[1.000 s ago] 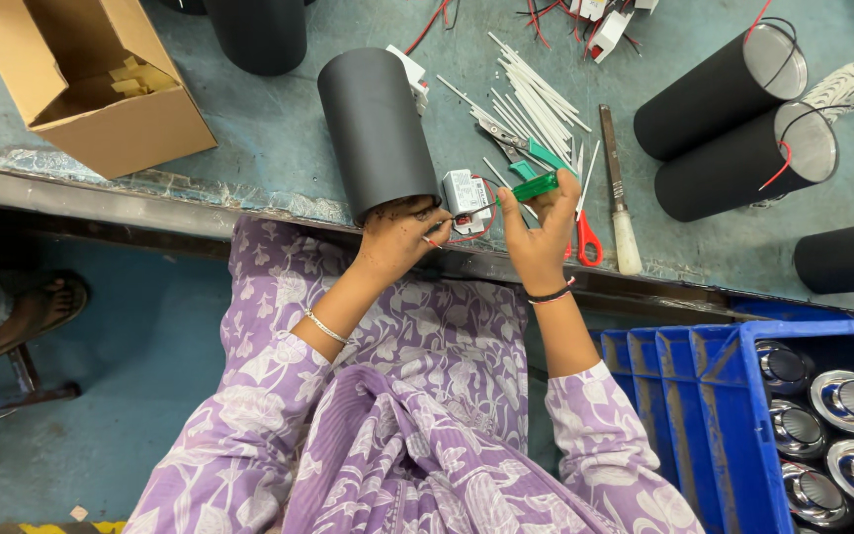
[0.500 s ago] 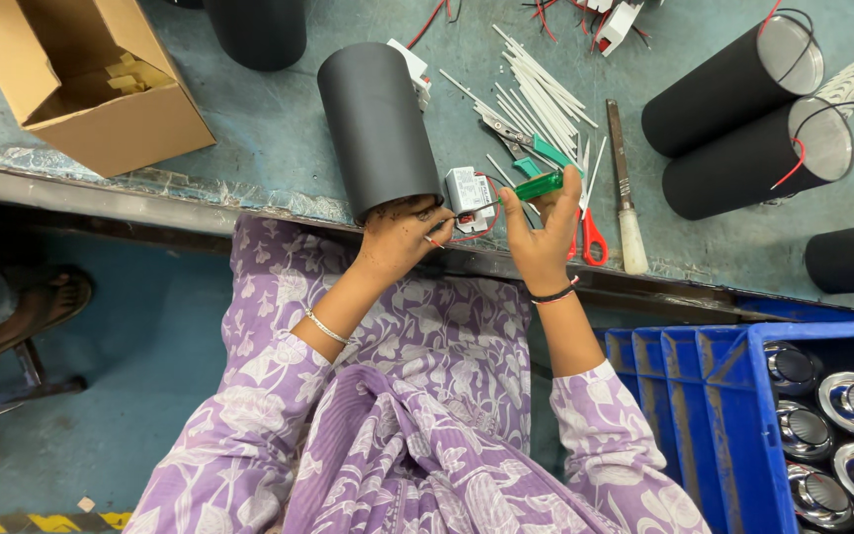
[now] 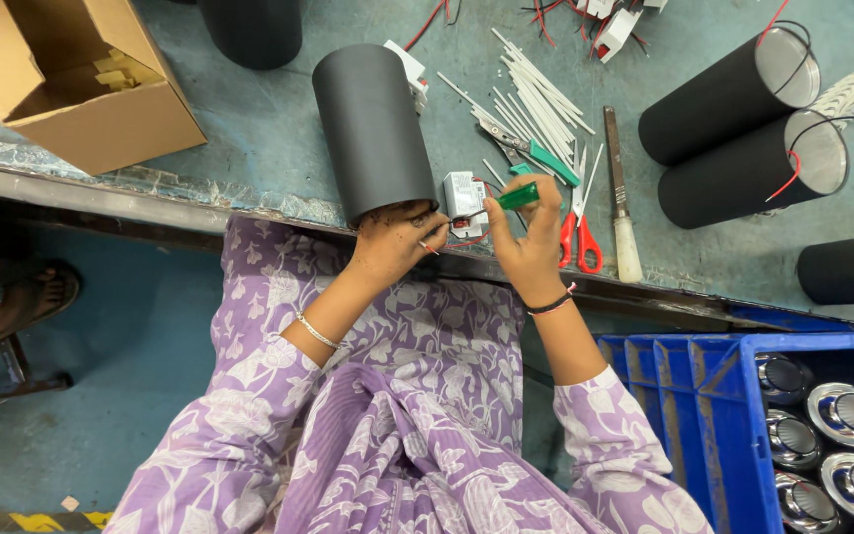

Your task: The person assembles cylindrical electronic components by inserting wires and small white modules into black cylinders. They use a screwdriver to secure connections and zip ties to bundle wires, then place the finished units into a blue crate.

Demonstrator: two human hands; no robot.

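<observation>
At the near edge of the worn blue-green workbench (image 3: 249, 148), a small white box-shaped module (image 3: 464, 195) with thin red wires sits between the two hands. It is pale, rectangular and lies flat, its long axis running from the near edge toward the far edge, just beside the open near end of a matte black cylinder (image 3: 373, 129). That cylinder lies on its side, long axis also pointing away from the near edge. The left hand (image 3: 397, 237) is curled at the cylinder's mouth, fingertips pinching a thin wire beside the module. The right hand (image 3: 531, 242) is closed around a green-handled tool (image 3: 518, 196), whose tip points left at the module. Farther along the bench lie red-handled scissors (image 3: 579, 232), white sticks (image 3: 541, 89), more black cylinders (image 3: 728, 89) and a cardboard box (image 3: 81, 79) at the far left corner. Below, a blue crate (image 3: 704, 415) holds shiny metal cups over a blue-grey floor.
</observation>
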